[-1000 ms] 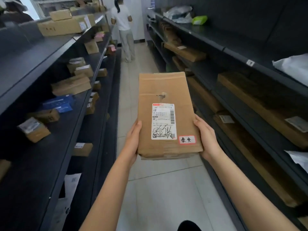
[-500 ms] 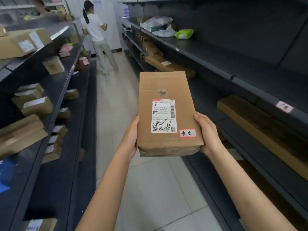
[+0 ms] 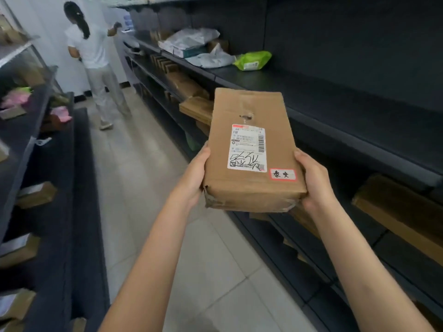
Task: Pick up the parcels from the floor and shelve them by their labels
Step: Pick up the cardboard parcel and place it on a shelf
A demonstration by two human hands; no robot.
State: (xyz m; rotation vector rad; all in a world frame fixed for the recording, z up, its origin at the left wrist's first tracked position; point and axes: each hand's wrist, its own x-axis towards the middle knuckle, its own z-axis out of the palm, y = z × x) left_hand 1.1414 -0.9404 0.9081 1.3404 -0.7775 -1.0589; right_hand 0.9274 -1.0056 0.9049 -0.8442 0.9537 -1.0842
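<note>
- Dark shelving (image 3: pixel 359 130) fills the right half of the frame and runs toward the upper centre; a second dark rack (image 3: pixel 55 164) lines the left edge, with small cardboard boxes on it.
- A pale tiled floor (image 3: pixel 148 178) forms the aisle between the two racks.
- A person in a white top (image 3: pixel 90 47) stands at the upper left, at the far end of the aisle, back to the camera.
- The brown cardboard parcel (image 3: pixel 249 149) sits at centre frame, held off the floor with its top face toward the camera.
- A long flat carton (image 3: pixel 395 209) lies on a lower right shelf.
- The left hand (image 3: pixel 194 176) is curled around the parcel's near-left edge, thumb on top.
- The right hand (image 3: pixel 314 180) grips the near-right corner the same way.
- A green packet (image 3: pixel 253 60) lies on the upper right shelf beside white mailer bags (image 3: pixel 191 40).
- A white shipping label (image 3: pixel 248 147) with a black scrawl is stuck on the parcel's top.
- A small red-bordered sticker (image 3: pixel 282 174) sits just right of that label.
</note>
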